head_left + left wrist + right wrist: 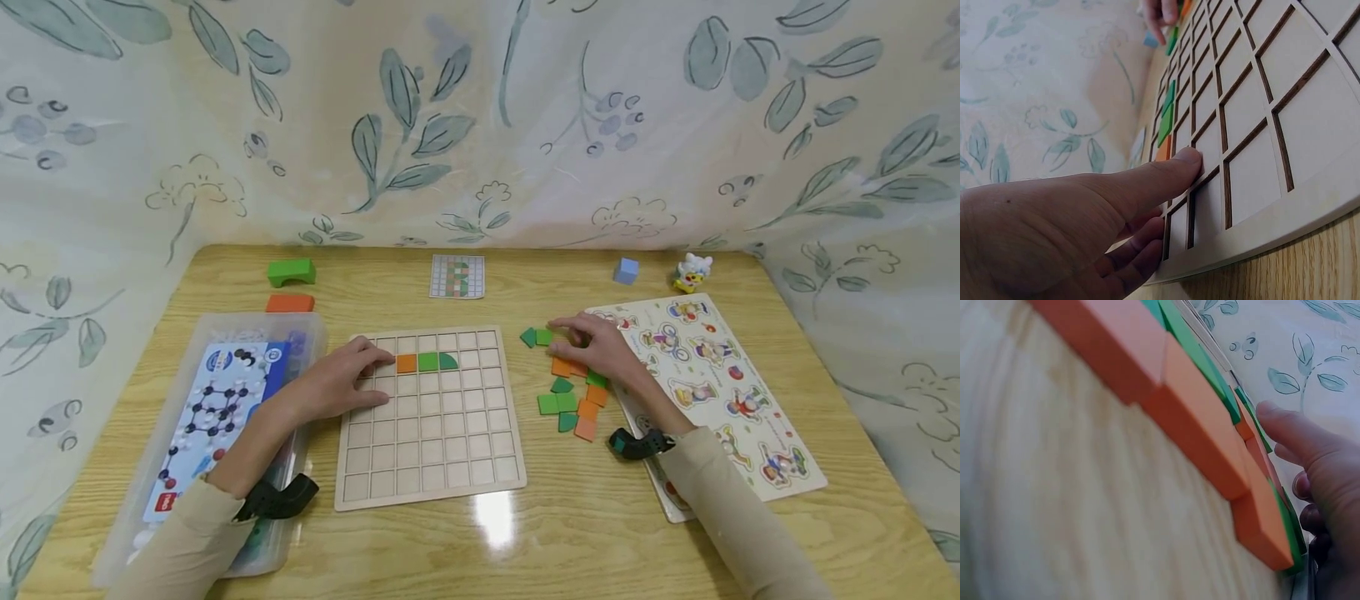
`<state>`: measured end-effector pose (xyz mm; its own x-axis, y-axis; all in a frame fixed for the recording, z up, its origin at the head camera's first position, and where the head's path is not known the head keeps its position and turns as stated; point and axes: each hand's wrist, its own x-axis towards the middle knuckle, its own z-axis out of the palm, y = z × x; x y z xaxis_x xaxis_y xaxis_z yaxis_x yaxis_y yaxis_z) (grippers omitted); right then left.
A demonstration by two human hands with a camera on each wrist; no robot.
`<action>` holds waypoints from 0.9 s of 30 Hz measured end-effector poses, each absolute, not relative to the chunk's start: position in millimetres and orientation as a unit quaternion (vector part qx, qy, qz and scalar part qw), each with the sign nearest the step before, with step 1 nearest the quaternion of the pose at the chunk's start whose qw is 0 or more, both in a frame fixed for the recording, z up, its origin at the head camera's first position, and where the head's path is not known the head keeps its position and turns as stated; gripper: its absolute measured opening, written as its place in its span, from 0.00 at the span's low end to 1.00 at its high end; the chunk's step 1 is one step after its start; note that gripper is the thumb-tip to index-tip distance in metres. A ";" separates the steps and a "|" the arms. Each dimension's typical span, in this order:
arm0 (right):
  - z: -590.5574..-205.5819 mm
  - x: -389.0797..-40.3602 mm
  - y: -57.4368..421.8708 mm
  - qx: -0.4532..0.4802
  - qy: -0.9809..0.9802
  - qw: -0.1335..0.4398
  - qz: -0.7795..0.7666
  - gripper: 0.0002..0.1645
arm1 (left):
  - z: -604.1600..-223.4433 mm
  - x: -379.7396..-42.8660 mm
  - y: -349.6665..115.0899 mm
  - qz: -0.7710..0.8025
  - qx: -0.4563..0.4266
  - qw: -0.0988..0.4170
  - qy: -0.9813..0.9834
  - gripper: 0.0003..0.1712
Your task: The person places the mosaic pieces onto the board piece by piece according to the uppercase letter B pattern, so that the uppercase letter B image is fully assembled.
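Observation:
A wooden grid board (431, 450) lies in the middle of the table. One upper row holds an orange square (406, 363), a green square (428, 362) and a dark green quarter-round piece (447, 360). At the board's upper left is my left hand (333, 383); in the left wrist view its thumb (1169, 172) rests over the grid, the other fingers by the edge. My right hand (600, 346) hovers over loose tiles right of the board, thumb and fingers apart. Its fingertips are right at a green tile (543, 337). Orange tiles (1197, 434) lie close below it.
A small pattern card (457, 277) lies behind the board. To the left stands a clear plastic box (303, 333), with green (291, 271) and orange (290, 303) blocks behind it. Picture puzzle boards (720, 392) lie at right, near a blue cube (626, 270) and a small figurine (691, 273).

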<state>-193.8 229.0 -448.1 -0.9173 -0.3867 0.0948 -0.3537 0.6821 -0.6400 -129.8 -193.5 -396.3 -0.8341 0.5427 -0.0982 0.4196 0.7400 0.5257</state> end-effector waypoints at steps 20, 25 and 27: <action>-449.1 -194.2 229.1 -0.224 0.922 0.015 -0.315 0.27 | -395.8 -131.9 -192.6 0.244 0.254 0.127 0.927 0.29; -449.6 -194.5 228.1 -0.228 0.923 0.010 -0.308 0.27 | -396.8 -131.1 -192.6 0.243 0.253 0.128 0.928 0.29; -450.3 -194.3 228.5 -0.227 0.924 0.009 -0.308 0.27 | -397.3 -130.9 -192.2 0.245 0.256 0.127 0.926 0.29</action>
<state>-194.3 228.5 -450.3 -0.8967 -0.4250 0.1239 -0.4143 0.7072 -0.5729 -130.9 -192.2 -397.3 -0.8364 0.5368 -0.1105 0.4118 0.7486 0.5197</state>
